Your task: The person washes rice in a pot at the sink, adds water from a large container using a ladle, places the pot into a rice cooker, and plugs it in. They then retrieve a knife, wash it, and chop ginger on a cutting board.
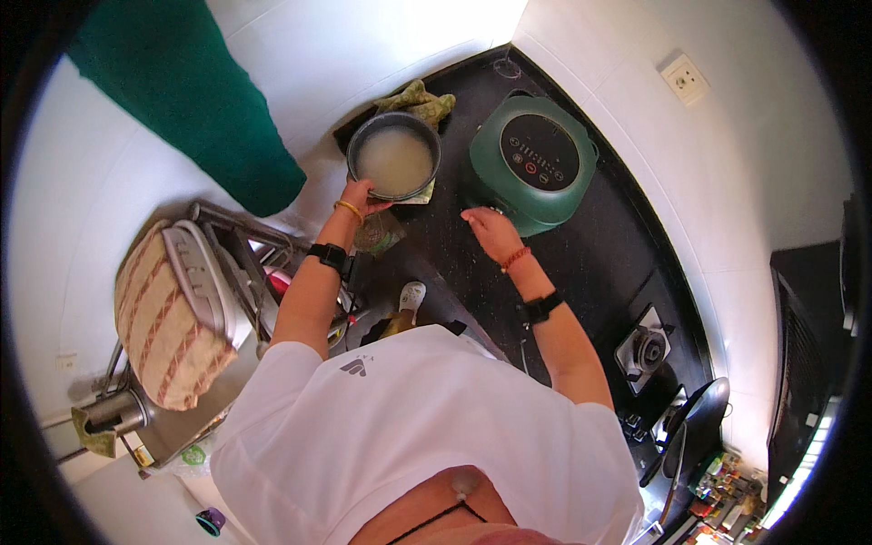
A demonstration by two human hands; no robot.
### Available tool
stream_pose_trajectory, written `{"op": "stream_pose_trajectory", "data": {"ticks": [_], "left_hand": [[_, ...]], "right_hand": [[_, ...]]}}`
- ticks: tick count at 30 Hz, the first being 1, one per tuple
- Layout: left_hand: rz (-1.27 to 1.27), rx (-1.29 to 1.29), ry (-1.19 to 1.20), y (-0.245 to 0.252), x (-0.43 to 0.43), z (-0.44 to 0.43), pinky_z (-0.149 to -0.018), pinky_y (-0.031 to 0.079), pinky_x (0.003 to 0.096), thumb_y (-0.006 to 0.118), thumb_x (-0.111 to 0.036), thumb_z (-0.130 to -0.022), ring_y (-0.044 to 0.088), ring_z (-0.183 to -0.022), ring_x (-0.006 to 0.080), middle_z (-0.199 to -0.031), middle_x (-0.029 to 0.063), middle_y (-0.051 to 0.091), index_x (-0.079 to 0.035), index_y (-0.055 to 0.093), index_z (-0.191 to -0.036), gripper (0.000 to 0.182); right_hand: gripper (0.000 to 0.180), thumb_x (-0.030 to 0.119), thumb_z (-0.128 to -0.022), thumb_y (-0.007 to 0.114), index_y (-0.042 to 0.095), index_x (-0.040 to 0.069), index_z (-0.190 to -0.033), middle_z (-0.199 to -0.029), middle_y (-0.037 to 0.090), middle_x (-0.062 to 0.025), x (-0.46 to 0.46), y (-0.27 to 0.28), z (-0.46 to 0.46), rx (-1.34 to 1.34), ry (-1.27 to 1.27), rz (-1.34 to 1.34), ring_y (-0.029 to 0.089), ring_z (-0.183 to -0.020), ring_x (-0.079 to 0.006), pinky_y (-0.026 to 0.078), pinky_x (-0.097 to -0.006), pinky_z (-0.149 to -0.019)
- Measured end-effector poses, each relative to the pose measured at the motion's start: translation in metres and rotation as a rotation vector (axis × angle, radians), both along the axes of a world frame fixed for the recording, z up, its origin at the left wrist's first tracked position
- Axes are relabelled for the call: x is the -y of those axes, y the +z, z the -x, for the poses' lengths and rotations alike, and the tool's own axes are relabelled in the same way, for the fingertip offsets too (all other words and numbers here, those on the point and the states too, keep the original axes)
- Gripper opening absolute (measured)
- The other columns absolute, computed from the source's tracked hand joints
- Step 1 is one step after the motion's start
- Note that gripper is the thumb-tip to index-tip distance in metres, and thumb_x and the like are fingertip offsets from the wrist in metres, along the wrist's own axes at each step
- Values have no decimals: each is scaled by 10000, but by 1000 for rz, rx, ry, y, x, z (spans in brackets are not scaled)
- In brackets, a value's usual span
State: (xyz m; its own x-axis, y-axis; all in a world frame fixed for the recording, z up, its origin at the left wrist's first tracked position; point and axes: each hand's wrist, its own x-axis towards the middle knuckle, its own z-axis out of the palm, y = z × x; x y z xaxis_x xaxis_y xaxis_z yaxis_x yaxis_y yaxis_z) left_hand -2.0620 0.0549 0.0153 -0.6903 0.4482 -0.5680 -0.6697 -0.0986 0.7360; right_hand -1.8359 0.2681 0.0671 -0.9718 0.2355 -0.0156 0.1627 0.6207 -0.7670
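My left hand (364,197) grips the near rim of a dark round inner pot (395,155), which holds cloudy, pale liquid; what lies at its bottom cannot be made out. Beside it, on the black countertop, stands a green rice cooker (535,163) with its lid down and a round black control panel on top. At the cooker's front left edge is my right hand (492,230), its fingers bent and nothing visible in them. Whether its fingertips touch the cooker is unclear. A green patterned cloth (419,102) lies behind the pot.
A gas burner (649,351) and a dark pan (702,409) are farther right along the black counter (579,286). To the left, a metal rack holds an appliance under a striped cloth (174,320). Green fabric (204,116) hangs at the upper left. A socket (683,79) is on the wall.
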Motion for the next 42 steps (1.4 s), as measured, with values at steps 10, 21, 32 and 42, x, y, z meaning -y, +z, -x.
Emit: {"op": "stream_pose_trajectory", "data": {"ticks": [10, 21, 32, 42], "left_hand": [[49, 71, -52, -12, 8, 18, -728, 562, 530, 480, -97, -808, 565, -935, 464, -1150, 307, 451, 73, 332, -1217, 467], [139, 29, -121, -17, -1, 35, -656, 570, 541, 468, -49, -756, 599, -866, 418, -1121, 219, 489, -85, 312, -1241, 510], [61, 65, -170, 32, 32, 37, -744, 567, 480, 503, -116, -799, 617, -857, 382, -976, 235, 585, 78, 478, -1087, 349], [-49, -57, -280, 101, 26, 16, -752, 561, 459, 520, -126, -788, 624, -859, 349, -1009, 181, 605, 36, 485, -1140, 390]], "right_hand": [[295, 210, -905, 487, 601, 9, -1087, -1014, 638, -131, 7, 2, 5, 23, 172, 422, 601, -956, -243, 461, -314, -838], [329, 241, -888, 519, 587, -5, -1095, -1026, 636, -135, 18, -1, 1, 235, 96, 542, 598, -969, -251, 468, -331, -830], [273, 199, -895, 458, 614, -3, -993, -1002, 637, -117, -9, -3, 1, 15, -48, 230, 598, -938, -237, 503, -375, -765], [289, 255, -941, 445, 617, 44, -1039, -843, 638, -39, -16, 34, -13, 377, 136, 687, 590, -726, -109, 501, -246, -583]]}}
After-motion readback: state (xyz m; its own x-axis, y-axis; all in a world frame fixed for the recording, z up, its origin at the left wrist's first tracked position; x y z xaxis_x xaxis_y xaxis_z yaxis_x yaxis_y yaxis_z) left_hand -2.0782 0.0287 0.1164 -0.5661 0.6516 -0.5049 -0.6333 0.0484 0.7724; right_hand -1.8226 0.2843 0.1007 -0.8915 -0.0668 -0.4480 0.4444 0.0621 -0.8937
